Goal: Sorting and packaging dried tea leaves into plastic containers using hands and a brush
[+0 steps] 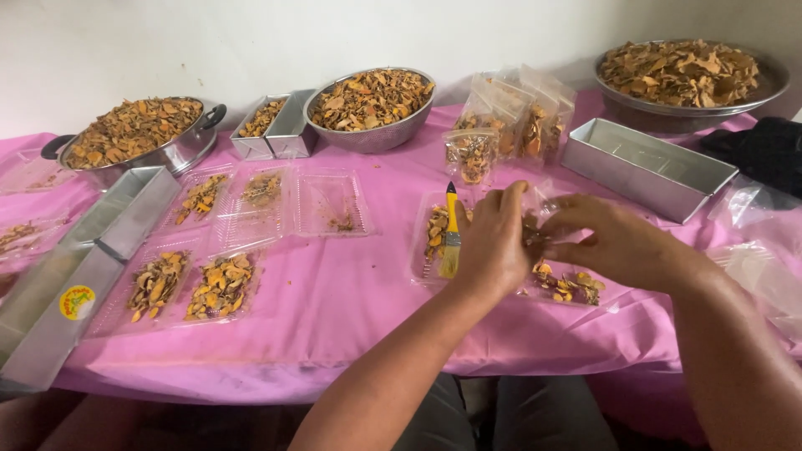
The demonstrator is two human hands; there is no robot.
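Far left of the desk [334,301], under a pink cloth: a long metal tray [75,276] with a round sticker, and behind it a handled metal pot [180,150] heaped with orange-brown dried slices. Just right of the tray: clear plastic trays [221,250] in two rows, most holding small portions of slices. Behind them, two small metal tins [288,134] side by side, then a metal colander [372,134] full of slices.

Centre: a yellow-handled brush [451,230] lies across a clear tray, bristles toward the near edge. Left hand [493,242] is just right of the brush, fingers curled; right hand [614,242] faces it, fingers pinched. Both grips close on a small clear bag [535,221] of slices held between them, just above the desk; a pile of slices [568,286] lies below.

Behind the hands: filled clear bags [510,125] standing together. Right: an empty metal tin [647,167], and a wide metal bowl [773,83] of slices at the far corner.
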